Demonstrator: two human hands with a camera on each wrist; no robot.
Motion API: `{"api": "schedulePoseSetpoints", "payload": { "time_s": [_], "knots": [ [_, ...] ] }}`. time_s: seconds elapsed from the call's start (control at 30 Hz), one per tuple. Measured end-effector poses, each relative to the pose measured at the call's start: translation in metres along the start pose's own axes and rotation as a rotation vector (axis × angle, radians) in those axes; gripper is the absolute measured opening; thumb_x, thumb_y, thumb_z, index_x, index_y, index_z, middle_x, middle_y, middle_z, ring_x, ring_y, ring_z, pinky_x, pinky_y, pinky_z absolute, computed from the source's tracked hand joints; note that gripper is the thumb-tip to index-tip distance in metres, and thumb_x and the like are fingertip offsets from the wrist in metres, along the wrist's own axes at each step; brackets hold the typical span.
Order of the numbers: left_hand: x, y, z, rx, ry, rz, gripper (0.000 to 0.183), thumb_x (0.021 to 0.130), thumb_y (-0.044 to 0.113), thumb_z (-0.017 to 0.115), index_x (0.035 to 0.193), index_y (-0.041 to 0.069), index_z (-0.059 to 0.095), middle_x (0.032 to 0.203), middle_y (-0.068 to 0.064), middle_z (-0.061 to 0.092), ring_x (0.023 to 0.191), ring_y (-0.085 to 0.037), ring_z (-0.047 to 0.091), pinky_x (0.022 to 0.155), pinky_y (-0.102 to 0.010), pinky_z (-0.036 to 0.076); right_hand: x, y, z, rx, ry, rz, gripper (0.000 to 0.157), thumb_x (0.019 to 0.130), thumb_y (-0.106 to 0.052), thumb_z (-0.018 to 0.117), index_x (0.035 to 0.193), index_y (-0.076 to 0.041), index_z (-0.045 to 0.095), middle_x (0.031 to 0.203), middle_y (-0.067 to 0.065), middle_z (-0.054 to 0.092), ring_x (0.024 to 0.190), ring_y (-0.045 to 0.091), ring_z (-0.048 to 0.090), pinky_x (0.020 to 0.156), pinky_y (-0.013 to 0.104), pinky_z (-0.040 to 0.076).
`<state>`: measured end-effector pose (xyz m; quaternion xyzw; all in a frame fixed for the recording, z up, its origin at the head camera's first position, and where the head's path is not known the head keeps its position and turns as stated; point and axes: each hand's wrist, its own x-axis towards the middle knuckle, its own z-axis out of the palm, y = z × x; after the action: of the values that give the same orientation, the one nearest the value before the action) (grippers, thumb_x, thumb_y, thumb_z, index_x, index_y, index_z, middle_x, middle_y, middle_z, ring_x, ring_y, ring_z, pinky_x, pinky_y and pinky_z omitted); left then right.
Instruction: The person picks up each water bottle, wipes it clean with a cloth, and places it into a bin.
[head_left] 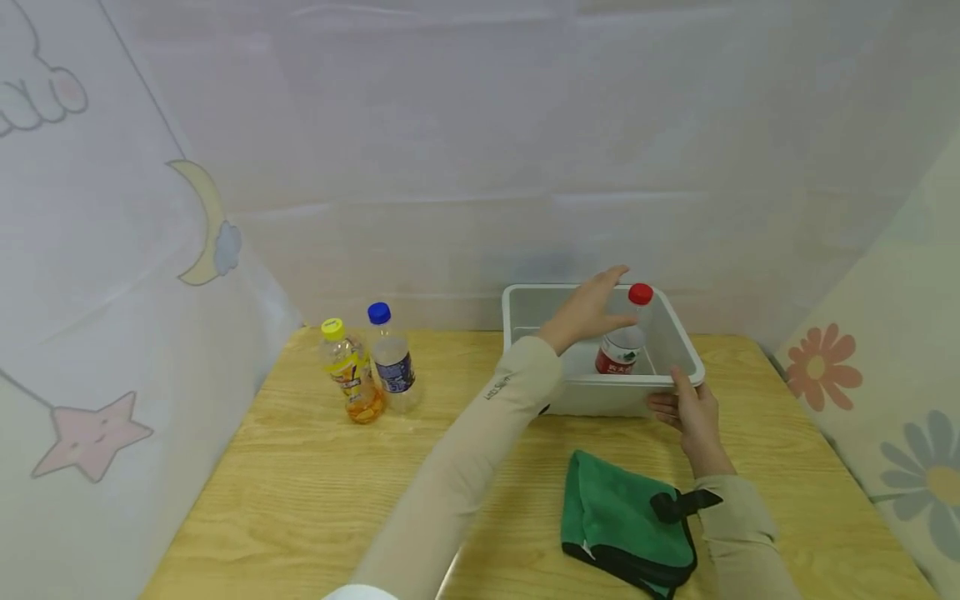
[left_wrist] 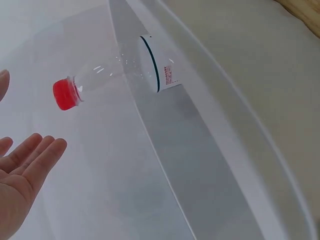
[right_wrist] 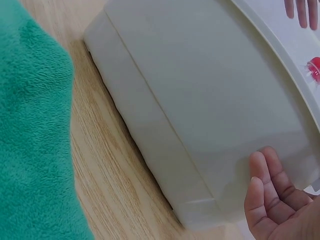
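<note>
A clear plastic bottle (head_left: 621, 348) with a red cap and a red-and-white label stands in the white plastic bin (head_left: 600, 381). My left hand (head_left: 585, 315) reaches over the bin beside the bottle's neck, thumb and fingers spread. In the left wrist view a gap shows between these fingers (left_wrist: 44, 159) and the red cap (left_wrist: 65, 94). At the bin's near right corner my right hand (head_left: 696, 417) holds the rim, thumb over the edge. Its fingers (right_wrist: 272, 185) lie against the outer wall in the right wrist view.
Left of the bin stand a yellow-capped bottle (head_left: 349, 375) with some orange drink and a blue-capped clear bottle (head_left: 393, 367). A folded green cloth (head_left: 626, 517) with black edging lies in front, close to the right forearm. Printed white sheeting (head_left: 420, 167) rises behind the wooden table (head_left: 300, 508).
</note>
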<state>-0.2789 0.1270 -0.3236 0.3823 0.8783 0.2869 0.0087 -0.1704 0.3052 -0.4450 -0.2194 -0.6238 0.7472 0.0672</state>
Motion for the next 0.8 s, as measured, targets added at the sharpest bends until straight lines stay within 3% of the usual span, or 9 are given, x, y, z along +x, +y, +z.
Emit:
{"api": "schedulePoseSetpoints", "payload": {
  "time_s": [0.23, 0.5, 0.7, 0.8],
  "knots": [
    [-0.022, -0.012, -0.004, -0.049, 0.050, 0.031, 0.076, 0.084, 0.032, 0.065, 0.144, 0.012, 0.022, 0.144, -0.004, 0.032, 0.125, -0.014, 0.038, 0.100, -0.024, 0.034, 0.001, -0.001, 0.001, -0.003, -0.003, 0.004, 0.027, 0.090, -0.044, 0.050, 0.107, -0.024, 0.041, 0.062, -0.002, 0.066, 0.059, 0.010, 0.065, 0.053, 0.024, 0.053],
    [-0.057, -0.027, -0.001, -0.106, 0.099, 0.019, 0.076, 0.084, 0.029, 0.066, 0.144, 0.010, 0.023, 0.138, -0.008, 0.040, 0.120, -0.019, 0.044, 0.095, -0.025, 0.040, 0.002, -0.001, 0.001, 0.007, -0.017, 0.001, 0.032, 0.090, -0.044, 0.051, 0.110, -0.021, 0.040, 0.064, -0.001, 0.066, 0.059, 0.011, 0.065, 0.054, 0.024, 0.053],
    [-0.085, -0.037, -0.001, -0.205, 0.185, 0.054, 0.072, 0.083, 0.027, 0.067, 0.142, 0.011, 0.028, 0.134, -0.011, 0.044, 0.119, -0.020, 0.045, 0.090, -0.023, 0.044, 0.002, -0.001, 0.001, 0.008, -0.020, 0.001, 0.043, 0.089, -0.045, 0.052, 0.119, -0.017, 0.039, 0.065, -0.001, 0.066, 0.060, 0.011, 0.065, 0.054, 0.024, 0.053],
    [-0.098, -0.041, 0.001, -0.220, 0.218, 0.070, 0.071, 0.083, 0.026, 0.068, 0.141, 0.008, 0.030, 0.132, -0.011, 0.045, 0.119, -0.021, 0.045, 0.090, -0.022, 0.044, 0.003, 0.000, 0.000, 0.010, -0.021, 0.003, 0.040, 0.089, -0.045, 0.052, 0.117, -0.019, 0.040, 0.065, -0.001, 0.066, 0.060, 0.011, 0.065, 0.054, 0.024, 0.053]
  ]
}}
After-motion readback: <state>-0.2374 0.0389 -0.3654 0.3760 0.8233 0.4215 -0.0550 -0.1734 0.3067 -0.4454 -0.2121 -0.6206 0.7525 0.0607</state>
